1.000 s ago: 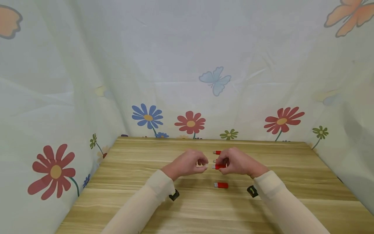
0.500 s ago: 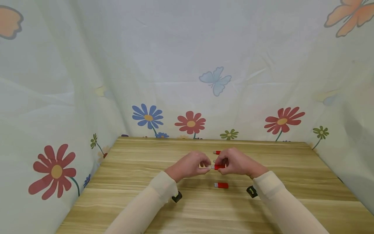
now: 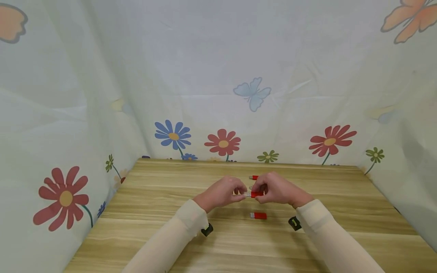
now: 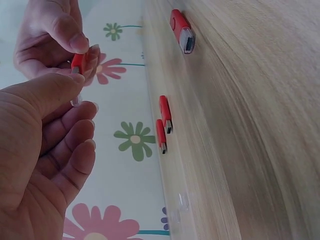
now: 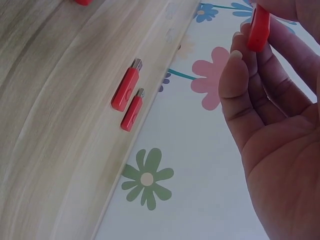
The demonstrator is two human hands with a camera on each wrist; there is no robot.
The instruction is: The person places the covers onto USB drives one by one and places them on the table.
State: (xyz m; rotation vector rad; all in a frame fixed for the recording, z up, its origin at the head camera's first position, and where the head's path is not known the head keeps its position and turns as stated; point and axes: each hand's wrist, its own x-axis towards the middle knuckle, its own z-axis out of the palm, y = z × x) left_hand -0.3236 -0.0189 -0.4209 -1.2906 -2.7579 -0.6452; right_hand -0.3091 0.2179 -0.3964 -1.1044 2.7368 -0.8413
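Note:
Between thumb and fingers, my right hand [image 3: 278, 189] pinches a red USB flash drive [image 3: 257, 194] above the table, its connector end facing left. My left hand [image 3: 222, 192] meets that end and pinches a small clear plastic cap [image 4: 76, 101], partly hidden by the thumb. How far the cap sits over the connector cannot be seen. Closer to me, another red flash drive [image 3: 258, 215] lies on the wood with a clear cover over its plug. Farther back lie two red drives with bare metal plugs, one longer [image 5: 126, 89] and one shorter [image 5: 132, 113].
Two loose clear caps, one here [image 4: 183, 201] and another [image 4: 175, 216], lie near the table's far edge. The wood-grain table [image 3: 153, 227] ends at a flower-printed cloth [image 3: 191, 76] that hangs behind and at both sides.
My left hand has moved slightly right, and its fingertips now meet the drive's connector end. My right hand with the flash drive has stayed almost still.

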